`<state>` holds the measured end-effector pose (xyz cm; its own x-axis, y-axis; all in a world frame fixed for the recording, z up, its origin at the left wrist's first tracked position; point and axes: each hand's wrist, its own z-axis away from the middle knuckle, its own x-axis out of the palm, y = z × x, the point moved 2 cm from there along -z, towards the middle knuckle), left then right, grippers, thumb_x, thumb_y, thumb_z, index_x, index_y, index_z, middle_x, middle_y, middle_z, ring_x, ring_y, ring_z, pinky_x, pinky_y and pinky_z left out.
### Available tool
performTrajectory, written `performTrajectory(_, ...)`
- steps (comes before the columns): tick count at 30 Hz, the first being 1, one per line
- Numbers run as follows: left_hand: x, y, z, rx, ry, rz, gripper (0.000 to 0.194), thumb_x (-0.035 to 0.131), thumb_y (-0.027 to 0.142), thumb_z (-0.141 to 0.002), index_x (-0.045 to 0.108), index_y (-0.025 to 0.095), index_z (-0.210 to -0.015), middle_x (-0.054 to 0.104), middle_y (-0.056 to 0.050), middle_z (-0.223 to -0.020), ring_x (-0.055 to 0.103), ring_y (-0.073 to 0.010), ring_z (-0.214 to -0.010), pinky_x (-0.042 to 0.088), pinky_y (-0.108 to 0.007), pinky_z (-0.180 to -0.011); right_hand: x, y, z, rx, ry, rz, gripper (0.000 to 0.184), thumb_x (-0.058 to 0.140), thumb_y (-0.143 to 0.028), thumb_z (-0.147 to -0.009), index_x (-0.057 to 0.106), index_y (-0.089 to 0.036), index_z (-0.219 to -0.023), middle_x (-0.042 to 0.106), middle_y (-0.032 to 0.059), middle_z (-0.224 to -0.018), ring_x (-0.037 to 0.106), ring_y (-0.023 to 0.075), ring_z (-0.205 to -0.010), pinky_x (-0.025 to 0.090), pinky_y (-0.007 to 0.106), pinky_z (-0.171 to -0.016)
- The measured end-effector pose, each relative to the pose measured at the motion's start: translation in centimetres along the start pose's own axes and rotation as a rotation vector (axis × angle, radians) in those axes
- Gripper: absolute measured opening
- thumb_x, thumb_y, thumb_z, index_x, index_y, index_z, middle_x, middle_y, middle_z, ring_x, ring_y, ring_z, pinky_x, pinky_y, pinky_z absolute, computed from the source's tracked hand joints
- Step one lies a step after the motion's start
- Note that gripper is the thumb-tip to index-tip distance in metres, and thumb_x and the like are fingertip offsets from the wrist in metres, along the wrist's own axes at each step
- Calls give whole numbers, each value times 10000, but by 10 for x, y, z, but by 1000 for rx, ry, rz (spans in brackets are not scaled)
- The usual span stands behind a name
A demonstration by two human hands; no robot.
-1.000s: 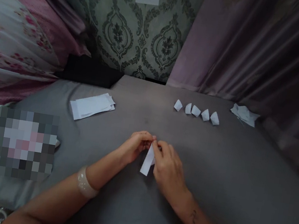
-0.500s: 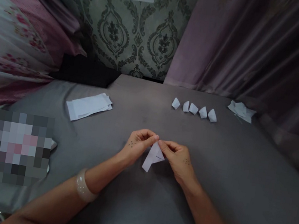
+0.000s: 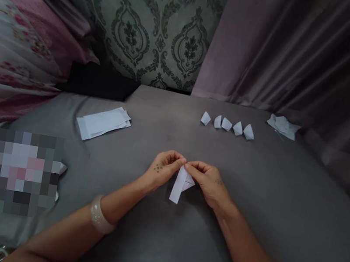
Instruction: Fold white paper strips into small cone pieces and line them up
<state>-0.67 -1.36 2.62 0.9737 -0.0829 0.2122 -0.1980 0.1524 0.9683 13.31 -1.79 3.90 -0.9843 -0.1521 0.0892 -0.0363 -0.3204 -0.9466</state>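
Light, crease-prone folded white paper strip (image 3: pixel 178 186), best held by its top edge, where left (image 3: pixel 165 169) and right hands (image 3: pixel 208 181) pinch, fingers nearly closed

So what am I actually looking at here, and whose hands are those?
No machine here: these are a person's own bare hands, seen by a camera worn on that person's head, looking forward and down. Every picture comes from it. The left hand and the right hand pinch a folded white paper strip between the fingers. On the grey cloth surface lie a stack of flat paper strips on the left, five small folded paper pieces in a row, and a loose paper pile far right.
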Motion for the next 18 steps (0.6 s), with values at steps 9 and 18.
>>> performTrajectory(9,1,-4,-3,-16,-98,8,294,718,417,-697,639,134,-721,590,-10,-625,520,-104,-594,409,-226,-599,-12,10,-10,90,-95,-46,235,752,-377,-627,699,-160,-698,682,13,-621,563,103,-539,415,244,-566)
performTrajectory(18,-9,7,3,404,-110,-442,226,549,193,-826,640,194,-1033,635,-91,-985,573,-198,-922,439,-321,-834,-17,0,-8,211,-153,-158,215,792,-312,-580,673,-149,-655,617,-28,-541,521,84,-483,406,223,-516)
